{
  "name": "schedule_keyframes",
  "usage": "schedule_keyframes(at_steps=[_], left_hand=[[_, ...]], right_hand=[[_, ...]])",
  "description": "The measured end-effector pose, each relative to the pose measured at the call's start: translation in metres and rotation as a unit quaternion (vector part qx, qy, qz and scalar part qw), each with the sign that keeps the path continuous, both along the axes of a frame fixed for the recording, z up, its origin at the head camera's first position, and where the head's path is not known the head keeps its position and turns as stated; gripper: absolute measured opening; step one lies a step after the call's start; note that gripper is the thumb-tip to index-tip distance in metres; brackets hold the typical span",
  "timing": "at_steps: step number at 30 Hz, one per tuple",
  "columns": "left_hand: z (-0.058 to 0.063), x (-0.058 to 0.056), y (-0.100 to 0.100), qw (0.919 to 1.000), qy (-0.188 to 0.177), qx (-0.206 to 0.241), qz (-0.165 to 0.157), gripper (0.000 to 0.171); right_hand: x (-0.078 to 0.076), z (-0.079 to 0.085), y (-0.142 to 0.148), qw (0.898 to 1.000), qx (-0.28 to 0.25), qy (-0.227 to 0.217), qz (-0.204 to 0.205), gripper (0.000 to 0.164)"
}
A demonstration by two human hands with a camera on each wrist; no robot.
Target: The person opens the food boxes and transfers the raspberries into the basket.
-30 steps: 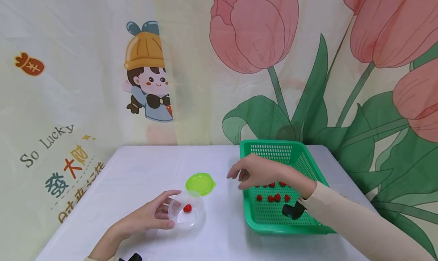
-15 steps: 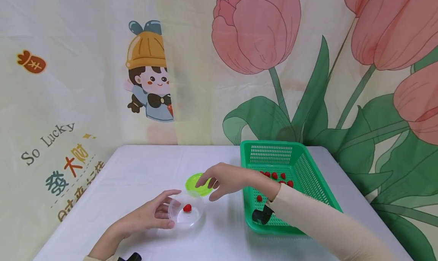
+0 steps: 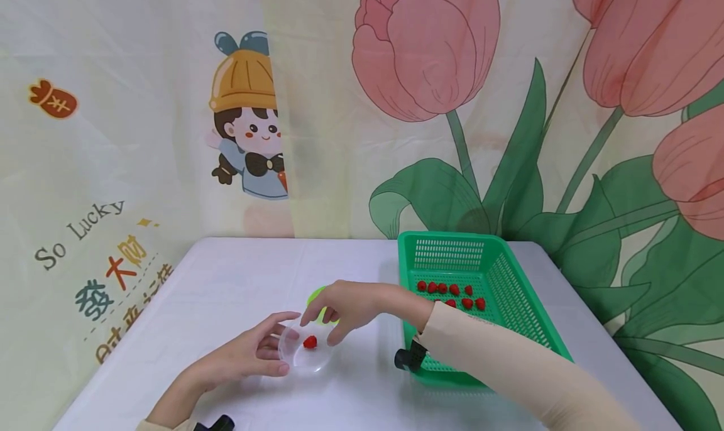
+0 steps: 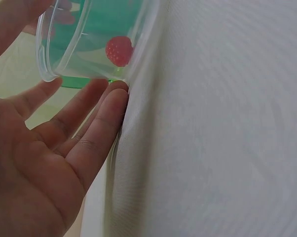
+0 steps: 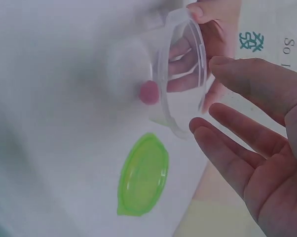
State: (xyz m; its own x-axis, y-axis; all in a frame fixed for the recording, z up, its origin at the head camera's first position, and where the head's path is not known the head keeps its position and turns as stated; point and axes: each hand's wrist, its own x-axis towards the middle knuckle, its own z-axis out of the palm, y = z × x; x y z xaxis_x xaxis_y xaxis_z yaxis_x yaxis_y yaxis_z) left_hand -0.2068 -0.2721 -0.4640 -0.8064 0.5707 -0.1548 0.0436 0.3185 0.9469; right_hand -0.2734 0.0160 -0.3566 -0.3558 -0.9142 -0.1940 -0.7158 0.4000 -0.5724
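Note:
A clear round plastic container (image 3: 305, 364) stands on the white table, holding a single red raspberry (image 4: 119, 51). My left hand (image 3: 254, 349) holds the container from its left side, thumb and fingers spread around the wall. Over the container's right rim hovers my right hand (image 3: 356, 306), its thumb and fingers apart. Nothing shows between them in the right wrist view, where the fingertips (image 5: 198, 126) are right at the rim. Behind the container a green lid (image 5: 143, 175) lies flat, partly covered by the right hand in the head view.
A green slotted basket (image 3: 405, 261) stands on the right with several raspberries (image 3: 454, 289) inside. The right forearm crosses over its near part and hides some of them. A printed curtain (image 3: 317, 136) hangs behind the table.
My right hand has moved left from over the basket's edge, past the lid, to above the container. The left hand and the container have stayed in place.

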Motion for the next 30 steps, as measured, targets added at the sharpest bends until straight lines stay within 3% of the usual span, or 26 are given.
schedule_keyframes(at_steps=[7, 30], left_hand=[[0.001, 0.0, 0.001, 1.0, -0.004, -0.003, -0.002, 0.087], [0.003, 0.0, 0.001, 0.9996, -0.001, 0.022, -0.015, 0.084]], right_hand=[[0.002, -0.01, -0.014, 0.999, 0.029, 0.009, 0.014, 0.054], [0.006, -0.015, -0.039, 0.993, 0.1, 0.053, 0.031, 0.056]])
